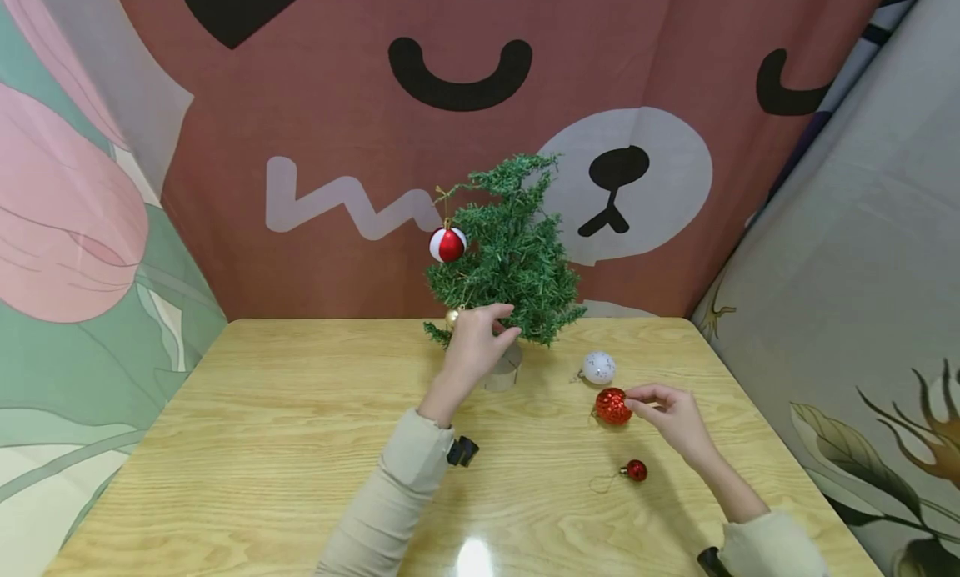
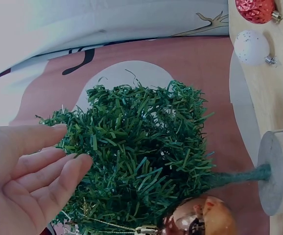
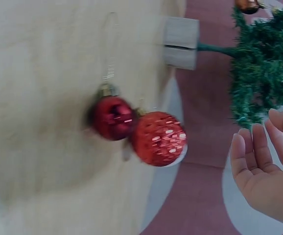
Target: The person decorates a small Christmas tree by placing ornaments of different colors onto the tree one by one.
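Observation:
A small green artificial Christmas tree (image 1: 517, 260) stands on a round wooden base (image 1: 502, 370). On its left side hang a red-and-white ball (image 1: 447, 244) and a gold ball (image 2: 205, 215), the latter partly hidden by my left hand in the head view. My left hand (image 1: 478, 343) is in front of the lower branches, fingers loosely bent around nothing. Over the table, my right hand (image 1: 675, 418) is beside a red glittery ball (image 1: 613, 406). The right wrist view shows a gap between that ball and the relaxed fingers (image 3: 260, 147).
Behind the red glittery ball lies a white speckled ball (image 1: 598, 368). A small dark red ball (image 1: 637, 470) with a gold string loop lies nearer me on the wooden table (image 1: 247, 444). Printed curtains (image 1: 337, 268) rise behind the table and on both sides.

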`<action>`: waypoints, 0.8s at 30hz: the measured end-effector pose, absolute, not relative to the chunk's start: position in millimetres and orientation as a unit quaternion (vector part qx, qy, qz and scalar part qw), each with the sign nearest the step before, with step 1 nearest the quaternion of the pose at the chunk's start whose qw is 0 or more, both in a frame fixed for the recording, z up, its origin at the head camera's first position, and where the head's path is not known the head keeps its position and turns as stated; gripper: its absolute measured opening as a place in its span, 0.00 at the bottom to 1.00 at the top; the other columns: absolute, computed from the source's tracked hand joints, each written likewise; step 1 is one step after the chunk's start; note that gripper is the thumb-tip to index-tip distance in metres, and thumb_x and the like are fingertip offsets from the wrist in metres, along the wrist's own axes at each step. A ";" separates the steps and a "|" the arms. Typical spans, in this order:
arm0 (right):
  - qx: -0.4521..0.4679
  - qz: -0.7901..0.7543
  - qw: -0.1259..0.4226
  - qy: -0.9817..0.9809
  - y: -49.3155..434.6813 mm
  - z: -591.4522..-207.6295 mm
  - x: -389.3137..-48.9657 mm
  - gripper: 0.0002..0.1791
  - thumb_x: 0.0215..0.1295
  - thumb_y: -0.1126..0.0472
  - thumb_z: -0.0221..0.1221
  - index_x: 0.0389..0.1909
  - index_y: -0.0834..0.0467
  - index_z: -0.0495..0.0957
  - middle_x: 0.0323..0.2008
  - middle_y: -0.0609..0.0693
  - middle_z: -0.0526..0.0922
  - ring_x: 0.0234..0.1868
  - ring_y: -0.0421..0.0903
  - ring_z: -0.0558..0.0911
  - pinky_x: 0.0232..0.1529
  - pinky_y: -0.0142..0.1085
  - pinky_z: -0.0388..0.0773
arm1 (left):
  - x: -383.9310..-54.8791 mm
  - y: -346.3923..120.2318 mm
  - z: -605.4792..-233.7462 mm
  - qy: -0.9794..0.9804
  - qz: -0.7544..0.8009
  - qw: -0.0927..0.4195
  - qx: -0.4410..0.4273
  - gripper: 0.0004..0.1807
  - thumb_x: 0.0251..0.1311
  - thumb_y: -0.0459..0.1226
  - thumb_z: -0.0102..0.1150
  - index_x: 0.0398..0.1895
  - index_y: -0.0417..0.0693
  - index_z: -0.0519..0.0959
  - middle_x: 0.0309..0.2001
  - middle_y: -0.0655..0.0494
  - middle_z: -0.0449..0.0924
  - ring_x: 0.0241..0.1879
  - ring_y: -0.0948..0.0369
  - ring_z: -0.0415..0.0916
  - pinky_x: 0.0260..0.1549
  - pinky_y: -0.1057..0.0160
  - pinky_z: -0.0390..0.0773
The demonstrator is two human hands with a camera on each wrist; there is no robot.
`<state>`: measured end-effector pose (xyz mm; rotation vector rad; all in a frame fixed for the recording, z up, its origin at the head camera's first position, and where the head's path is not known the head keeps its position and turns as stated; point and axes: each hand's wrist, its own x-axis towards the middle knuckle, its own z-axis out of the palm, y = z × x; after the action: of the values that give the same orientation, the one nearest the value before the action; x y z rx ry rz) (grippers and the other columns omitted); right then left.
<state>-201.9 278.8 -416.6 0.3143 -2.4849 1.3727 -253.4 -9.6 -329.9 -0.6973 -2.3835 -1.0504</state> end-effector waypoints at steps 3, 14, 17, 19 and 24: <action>0.117 0.456 0.142 -0.871 281.1 -425.1 -200.2 0.07 0.54 0.69 0.60 0.32 0.69 0.79 0.32 0.59 0.81 0.30 0.33 0.77 0.26 0.29 0.75 | -253.6 -8.3 -330.8 -0.857 -0.389 0.221 -0.256 0.16 0.51 0.31 0.62 0.44 0.34 0.77 0.40 0.43 0.80 0.27 0.59 0.78 0.19 0.74 0.72; 0.124 0.424 0.093 -0.892 289.2 -441.8 -194.4 0.10 0.52 0.69 0.62 0.34 0.72 0.78 0.32 0.61 0.80 0.30 0.38 0.77 0.27 0.30 0.75 | -253.2 -2.6 -332.3 -0.868 -0.384 0.195 -0.248 0.15 0.53 0.29 0.59 0.46 0.34 0.77 0.38 0.44 0.80 0.26 0.59 0.78 0.18 0.74 0.71; 0.121 0.427 0.088 -0.892 292.7 -445.1 -192.9 0.11 0.52 0.69 0.62 0.34 0.73 0.77 0.32 0.62 0.80 0.30 0.37 0.76 0.28 0.31 0.75 | -253.2 -1.9 -332.7 -0.869 -0.378 0.197 -0.250 0.15 0.53 0.29 0.59 0.45 0.35 0.78 0.39 0.44 0.80 0.26 0.60 0.78 0.19 0.74 0.72; 0.122 0.431 0.086 -0.890 294.8 -446.9 -192.1 0.11 0.51 0.70 0.62 0.34 0.73 0.77 0.32 0.62 0.80 0.30 0.36 0.76 0.29 0.31 0.75 | -253.4 -1.5 -332.6 -0.869 -0.376 0.199 -0.251 0.15 0.53 0.29 0.59 0.45 0.35 0.78 0.39 0.44 0.80 0.26 0.60 0.78 0.20 0.74 0.72; 0.111 0.445 0.067 -0.886 298.8 -450.3 -189.0 0.13 0.51 0.70 0.62 0.36 0.75 0.75 0.34 0.65 0.79 0.30 0.36 0.76 0.30 0.30 0.74 | -254.3 -1.2 -332.6 -0.871 -0.372 0.204 -0.249 0.14 0.52 0.29 0.60 0.44 0.35 0.78 0.36 0.45 0.81 0.24 0.61 0.77 0.18 0.74 0.71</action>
<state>-189.0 298.8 -450.3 0.3336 -2.6719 1.3410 -254.3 -1.2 -332.6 -0.6934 -2.4289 -1.0370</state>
